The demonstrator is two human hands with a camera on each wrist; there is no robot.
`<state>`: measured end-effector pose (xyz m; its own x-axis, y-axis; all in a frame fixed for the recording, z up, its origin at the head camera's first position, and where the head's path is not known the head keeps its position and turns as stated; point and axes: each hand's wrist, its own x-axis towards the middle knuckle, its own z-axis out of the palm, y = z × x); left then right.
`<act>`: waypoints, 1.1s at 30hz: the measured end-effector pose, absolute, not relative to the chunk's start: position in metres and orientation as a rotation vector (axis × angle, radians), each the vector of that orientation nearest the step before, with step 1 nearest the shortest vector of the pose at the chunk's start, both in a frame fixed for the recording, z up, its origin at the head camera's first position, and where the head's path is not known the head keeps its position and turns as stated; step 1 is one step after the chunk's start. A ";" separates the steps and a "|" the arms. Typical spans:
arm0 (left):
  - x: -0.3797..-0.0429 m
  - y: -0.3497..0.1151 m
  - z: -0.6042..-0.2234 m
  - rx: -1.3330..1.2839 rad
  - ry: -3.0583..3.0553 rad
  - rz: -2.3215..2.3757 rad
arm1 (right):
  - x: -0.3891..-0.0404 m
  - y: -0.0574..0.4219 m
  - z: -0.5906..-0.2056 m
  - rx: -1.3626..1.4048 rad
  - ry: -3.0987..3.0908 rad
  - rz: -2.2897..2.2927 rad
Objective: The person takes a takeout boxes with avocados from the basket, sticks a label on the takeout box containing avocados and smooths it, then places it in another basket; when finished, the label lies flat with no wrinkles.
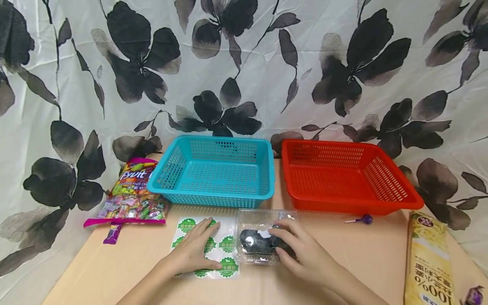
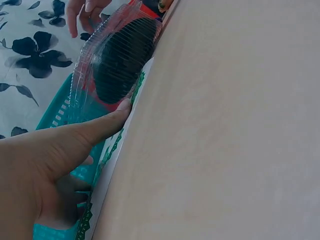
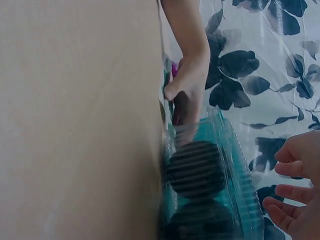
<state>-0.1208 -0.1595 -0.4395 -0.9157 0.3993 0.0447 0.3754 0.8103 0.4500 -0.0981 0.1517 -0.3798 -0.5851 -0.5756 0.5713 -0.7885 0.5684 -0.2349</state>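
A clear plastic clamshell box (image 1: pixel 259 258) with dark round things (image 1: pixel 254 241) inside sits at the front middle of the table. My right hand (image 1: pixel 301 252) hovers over its right side; in the right wrist view its fingers (image 3: pixel 285 200) are loosely bent and apart from the box. My left hand (image 1: pixel 194 250) rests on a white sheet of green round stickers (image 1: pixel 228 267), fingers spread. In the left wrist view the left thumb (image 2: pixel 112 122) lies along the sheet, its tip close to the box.
Behind stand a blue basket (image 1: pixel 213 201) and a red basket (image 1: pixel 343 207). A candy bag (image 1: pixel 131 199) and a small purple packet (image 1: pixel 112 234) lie left. To the right are a lollipop (image 1: pixel 366 219), a yellow pasta bag (image 1: pixel 428 262) and a purple wrapped piece (image 1: pixel 474 295).
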 end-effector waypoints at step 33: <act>-0.125 -0.165 -0.442 0.745 3.073 0.467 | -0.103 0.123 -0.398 1.339 -2.238 0.679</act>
<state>-0.1251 -0.1651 -0.4417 -0.8900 0.4399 0.1203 0.4558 0.8487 0.2684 -0.1028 0.1233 -0.3980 -0.4326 -0.6757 0.5969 -0.8935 0.4098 -0.1836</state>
